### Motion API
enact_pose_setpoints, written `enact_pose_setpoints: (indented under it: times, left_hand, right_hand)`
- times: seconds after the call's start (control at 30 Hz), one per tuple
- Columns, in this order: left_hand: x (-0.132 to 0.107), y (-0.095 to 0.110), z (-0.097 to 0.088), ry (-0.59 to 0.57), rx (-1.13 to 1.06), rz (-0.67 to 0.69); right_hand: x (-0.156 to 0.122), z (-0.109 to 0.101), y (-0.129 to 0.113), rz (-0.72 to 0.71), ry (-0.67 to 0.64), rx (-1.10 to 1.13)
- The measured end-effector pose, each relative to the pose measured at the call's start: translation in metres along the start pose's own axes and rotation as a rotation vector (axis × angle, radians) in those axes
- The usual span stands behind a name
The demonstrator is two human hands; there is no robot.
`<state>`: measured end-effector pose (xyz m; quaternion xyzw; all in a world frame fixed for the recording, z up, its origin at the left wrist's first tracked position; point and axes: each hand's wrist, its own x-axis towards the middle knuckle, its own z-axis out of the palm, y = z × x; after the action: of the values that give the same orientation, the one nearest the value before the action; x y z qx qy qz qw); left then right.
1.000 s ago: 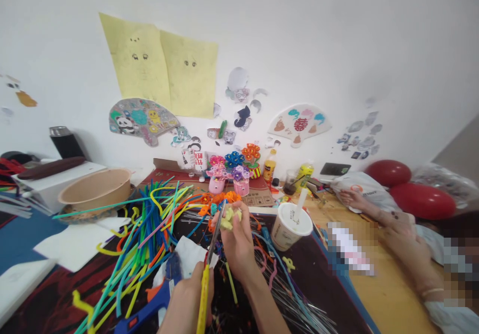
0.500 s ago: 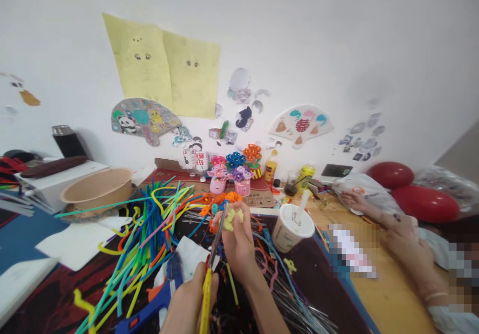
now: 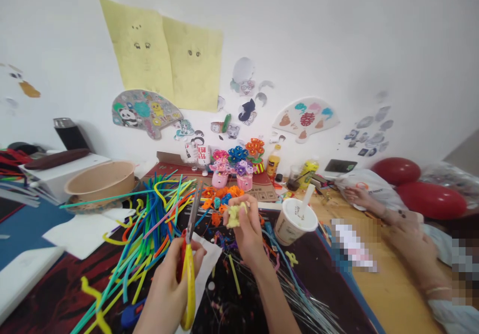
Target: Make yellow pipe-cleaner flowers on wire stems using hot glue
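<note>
My left hand (image 3: 174, 276) is closed around a pair of scissors (image 3: 191, 261) with yellow and red handles. Their blades point up and away from me, close together. In my right hand (image 3: 250, 234) I pinch a pale yellow fuzzy pipe-cleaner piece (image 3: 236, 215), bunched into loops like a small flower. The scissor blades stand to the left of it, apart from it. Orange pipe-cleaner flowers (image 3: 224, 193) lie just beyond my right hand. Under my left hand are a white paper (image 3: 210, 261) and part of a blue tool (image 3: 131, 314), mostly hidden by my arm.
Many coloured pipe cleaners (image 3: 149, 229) spread on the left, near a beige bowl (image 3: 101, 180). A lidded white cup (image 3: 295, 221) with a straw stands right of my hand. Finished flower pots (image 3: 245, 179) stand behind. Another person's arms (image 3: 411, 249) rest at the far right.
The scissors have swung left, away from the yellow piece, and my left hand moved left and up with them. My right hand still holds the piece, slightly further right.
</note>
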<state>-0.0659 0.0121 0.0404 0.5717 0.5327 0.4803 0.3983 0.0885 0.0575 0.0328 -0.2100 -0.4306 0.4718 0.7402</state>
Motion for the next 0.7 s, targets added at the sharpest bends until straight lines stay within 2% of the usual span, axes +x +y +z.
enact_pose_setpoints:
  times: [0.13, 0.27, 0.5, 0.7]
  left_hand:
    - [0.014, 0.014, -0.001, -0.091, -0.149, -0.022]
    - [0.02, 0.028, 0.004, -0.158, -0.214, 0.034]
    - [0.017, 0.039, 0.011, -0.336, -0.315, 0.118]
    - [0.006, 0.039, 0.009, -0.359, -0.335, 0.127]
  right_hand:
    - [0.002, -0.002, -0.013, 0.037, -0.124, -0.042]
    - [0.005, -0.002, -0.032, 0.106, -0.277, -0.129]
    - [0.018, 0.0, -0.066, 0.171, -0.475, -0.302]
    - [0.022, 0.005, -0.081, 0.182, -0.613, -0.306]
